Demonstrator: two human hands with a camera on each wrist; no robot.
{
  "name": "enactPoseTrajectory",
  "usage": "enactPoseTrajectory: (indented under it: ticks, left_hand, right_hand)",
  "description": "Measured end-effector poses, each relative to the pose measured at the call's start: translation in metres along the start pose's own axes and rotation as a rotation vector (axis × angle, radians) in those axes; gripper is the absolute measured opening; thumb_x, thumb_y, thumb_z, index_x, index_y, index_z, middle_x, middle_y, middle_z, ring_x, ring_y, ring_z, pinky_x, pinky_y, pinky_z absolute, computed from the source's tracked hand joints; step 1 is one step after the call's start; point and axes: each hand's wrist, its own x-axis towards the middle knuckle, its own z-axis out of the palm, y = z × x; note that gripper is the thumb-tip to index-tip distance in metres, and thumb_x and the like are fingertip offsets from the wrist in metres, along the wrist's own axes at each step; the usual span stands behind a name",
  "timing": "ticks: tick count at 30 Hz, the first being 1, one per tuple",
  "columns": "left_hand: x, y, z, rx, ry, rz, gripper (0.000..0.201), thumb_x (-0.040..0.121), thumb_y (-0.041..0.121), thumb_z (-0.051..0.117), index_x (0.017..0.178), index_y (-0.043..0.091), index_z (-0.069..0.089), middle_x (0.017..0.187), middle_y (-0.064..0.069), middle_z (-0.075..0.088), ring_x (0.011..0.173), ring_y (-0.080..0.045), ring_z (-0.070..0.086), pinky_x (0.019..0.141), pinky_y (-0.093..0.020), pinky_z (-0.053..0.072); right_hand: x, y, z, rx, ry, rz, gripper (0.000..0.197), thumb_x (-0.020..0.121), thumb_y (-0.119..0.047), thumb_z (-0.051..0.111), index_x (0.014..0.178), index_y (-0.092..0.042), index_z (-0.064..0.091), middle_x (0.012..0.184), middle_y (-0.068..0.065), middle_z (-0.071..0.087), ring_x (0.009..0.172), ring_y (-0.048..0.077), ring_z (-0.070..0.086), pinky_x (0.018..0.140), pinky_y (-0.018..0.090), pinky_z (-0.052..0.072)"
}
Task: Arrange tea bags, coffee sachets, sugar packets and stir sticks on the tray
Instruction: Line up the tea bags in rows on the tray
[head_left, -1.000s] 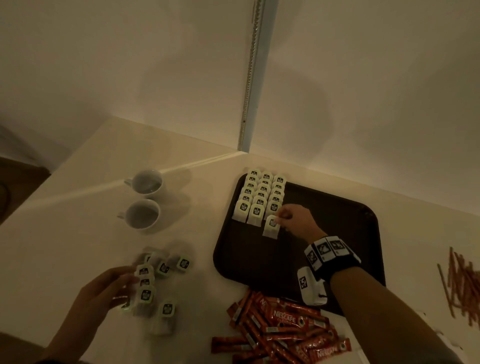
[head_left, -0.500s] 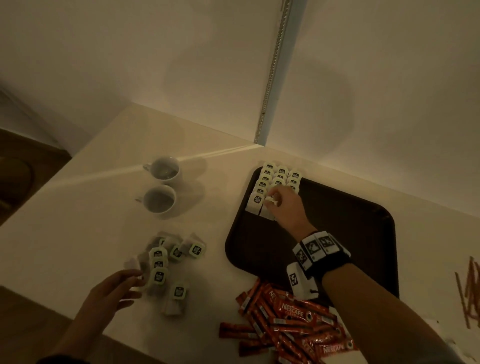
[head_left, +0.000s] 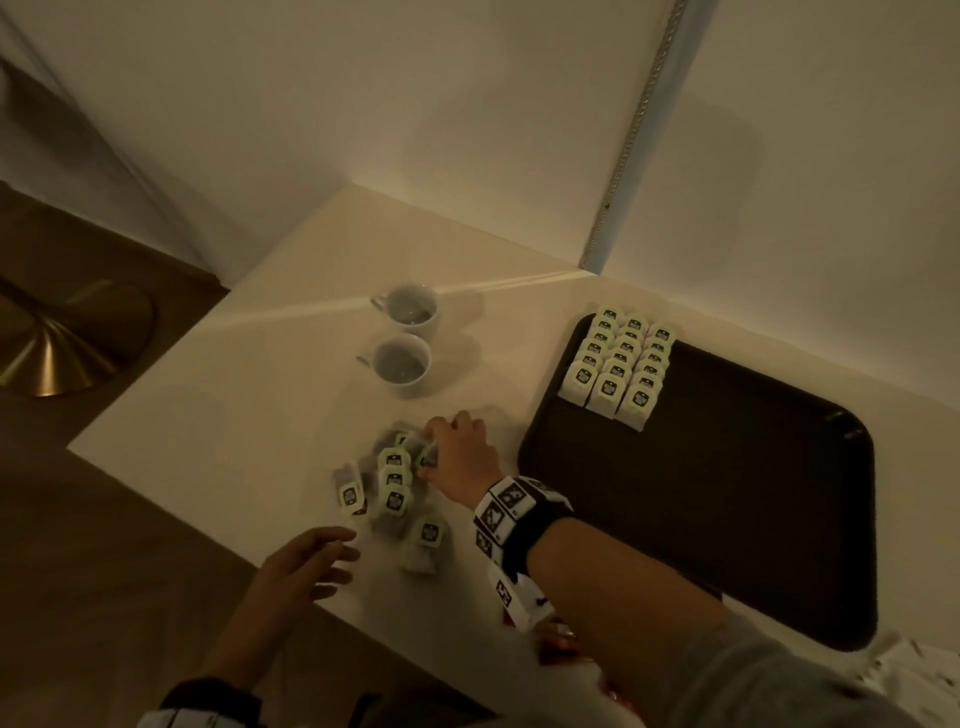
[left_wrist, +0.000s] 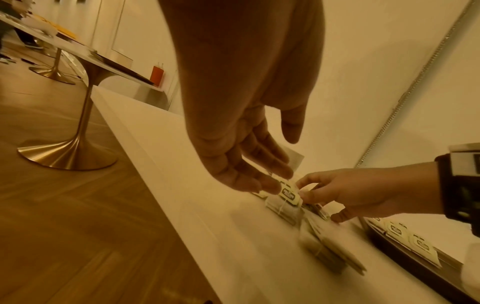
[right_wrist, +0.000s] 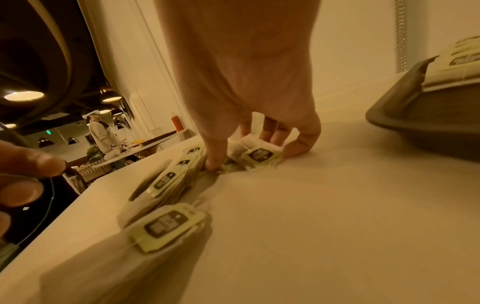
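Right hand (head_left: 460, 454) pinches a loose tea bag (right_wrist: 261, 155), left hand (head_left: 306, 564) relaxed; seemingly eighteen tea bags (head_left: 618, 366) trayed.

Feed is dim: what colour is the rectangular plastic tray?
Dark brown, nearly black rectangular plastic tray; head view shows it best.

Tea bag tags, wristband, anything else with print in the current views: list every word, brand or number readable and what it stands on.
No text can be read in these frames.
Tags of the tea bags on the tray: a dark panel of print, too small to read.
Tags of the loose tea bags on the table: blurred, unreadable.
Wristband on the right hand: black-and-white square code markers, no letters.
Cups: no print visible.
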Motion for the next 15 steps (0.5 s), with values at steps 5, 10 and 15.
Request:
enactPoseTrajectory:
  ticks: [5, 10, 15]
  left_hand:
    - [-0.007, -0.003, -0.007, -0.01, 0.011, 0.013, 0.021, 0.098, 0.013, 0.046, 0.104, 0.013, 0.066, 0.098, -0.012, 0.07, 0.088, -0.03, 0.065, 0.078, -0.037, 0.048]
    - [-0.003, 0.013, -0.004, 0.0, -0.01, 0.067, 0.021, 0.098, 0.012, 0.045, 0.106, 0.009, 0.064, 0.105, -0.018, 0.067, 0.088, -0.029, 0.064, 0.077, -0.035, 0.049]
    - [0.016, 0.055, 0.018, -0.215, -0.148, 0.012, 0.056, 0.078, 0.061, 0.056, 0.114, 0.017, 0.061, 0.114, -0.011, 0.068, 0.098, -0.029, 0.067, 0.084, -0.039, 0.054]
  right_hand:
    - [0.003, 0.005, 0.005, 0.042, 0.022, -0.013, 0.038, 0.086, -0.024, 0.064, 0.121, -0.012, 0.054, 0.121, 0.013, 0.049, 0.113, 0.032, 0.045, 0.092, 0.042, 0.043]
    - [0.0, 0.016, -0.019, 0.278, -0.041, -0.012, 0.026, 0.081, -0.018, 0.072, 0.102, -0.007, 0.063, 0.101, 0.013, 0.066, 0.092, 0.028, 0.062, 0.079, 0.034, 0.049]
    - [-0.011, 0.003, -0.079, 0.232, -0.222, -0.19, 0.029, 0.076, -0.018, 0.077, 0.1, -0.009, 0.064, 0.086, -0.004, 0.059, 0.082, 0.012, 0.056, 0.069, 0.024, 0.043]
